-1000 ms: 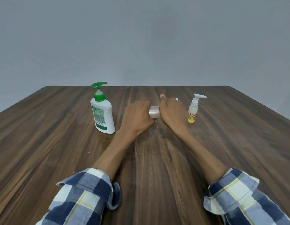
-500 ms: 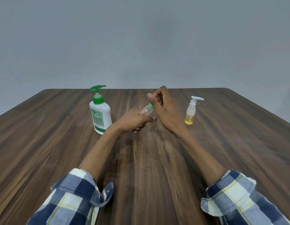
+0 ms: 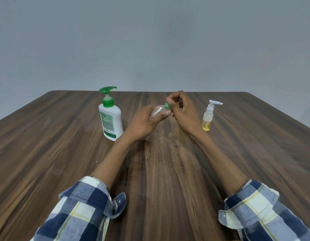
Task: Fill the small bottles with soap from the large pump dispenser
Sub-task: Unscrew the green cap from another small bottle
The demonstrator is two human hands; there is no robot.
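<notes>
Left hand (image 3: 143, 121) grips small clear bottle (image 3: 158, 110) above tabletop (image 3: 168, 171), tilted toward right, likely to present cap. Right hand (image 3: 183, 112) fingers (image 3: 169, 102) pinch green cap (image 3: 167, 106), apparently to unscrew before filling. Clear bottle looks empty. Large pump dispenser (image 3: 110, 117) upright just left of hands, contents hidden by white wall. Small pump bottle (image 3: 209, 117) upright at right, holds yellow liquid, partly full.
</notes>
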